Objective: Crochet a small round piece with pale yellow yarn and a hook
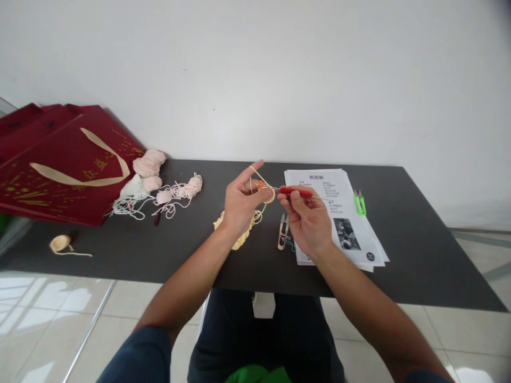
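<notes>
A slim crochet hook with a red handle and a metal shaft (287, 190) is held above the dark tabletop (407, 239), near the middle of the view; its long axis runs nearly level from side to side, the shaft pointing left toward the left hand (241, 205), the thin rear end tipping slightly down to the right over the papers; the right hand (311, 223) has its thumb and fingers closed on the red handle; the left hand pinches a loop of pale yellow yarn (273, 197), with a strand stretched over its raised index finger; whether the hook's tip is inside a stitch, I cannot tell.

The stack of white printed sheets (319, 213) is headed with what looks like 熊图解; its smaller lines are too small to read; gold characters on the dark red paper gift bag (72, 170) are partly covered by its cream ribbon handle (104, 186).

The table's far edge meets the white wall (279, 80); its near edge crosses just above the person's lap; dark surface stretches from the sheets to the right edge, and between the left forearm and the small cream yarn cup (59, 243); metal thread snips (282, 240) lie just beside the right hand.
</notes>
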Demonstrator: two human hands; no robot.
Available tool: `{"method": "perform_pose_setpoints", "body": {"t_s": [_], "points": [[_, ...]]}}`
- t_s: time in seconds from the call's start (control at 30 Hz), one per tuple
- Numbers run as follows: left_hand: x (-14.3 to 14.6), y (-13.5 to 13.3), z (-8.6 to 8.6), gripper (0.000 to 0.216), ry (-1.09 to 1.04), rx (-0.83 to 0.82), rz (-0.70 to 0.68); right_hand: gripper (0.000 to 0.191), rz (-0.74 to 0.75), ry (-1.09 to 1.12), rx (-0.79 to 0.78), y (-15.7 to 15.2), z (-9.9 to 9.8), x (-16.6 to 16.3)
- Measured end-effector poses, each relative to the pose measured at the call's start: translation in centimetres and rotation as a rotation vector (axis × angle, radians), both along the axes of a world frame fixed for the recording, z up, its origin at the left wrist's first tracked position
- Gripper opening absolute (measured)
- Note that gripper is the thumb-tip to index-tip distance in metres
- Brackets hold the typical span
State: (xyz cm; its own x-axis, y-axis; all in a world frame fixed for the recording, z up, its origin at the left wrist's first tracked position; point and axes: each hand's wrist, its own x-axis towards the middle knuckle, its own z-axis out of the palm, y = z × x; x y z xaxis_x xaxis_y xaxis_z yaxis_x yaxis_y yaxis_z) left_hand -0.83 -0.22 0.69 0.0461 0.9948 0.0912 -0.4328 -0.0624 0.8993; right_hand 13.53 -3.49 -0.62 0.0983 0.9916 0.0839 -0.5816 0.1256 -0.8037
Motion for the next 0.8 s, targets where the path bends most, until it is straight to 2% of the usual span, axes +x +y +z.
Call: {"method": "perform_pose_setpoints", "body": {"t_s": [0.17,0.43,0.63,0.8], "points": [[0.3,-0.6,0.2,0.087,0.036,0.014,0.034,0.010,-0.023,0.012,-0.003,0.1,-0.4,-0.2],[0.7,-0.8,0.1,0.063,0.150,0.005,0.048,0.018,-0.089,-0.061,0.057,0.1,-0.8,-0.7],[1.1,-0.2,-0.9,0.061,0.139,0.010,0.032,0.027,-0.130,0.002,-0.036,0.8,-0.7,-1.1],[2.0,1.0,-1.0,0.056,0.149,0.013,0.060,0.030,-0.184,0.005,-0.055,2.3,-0.5,-1.1]]}}
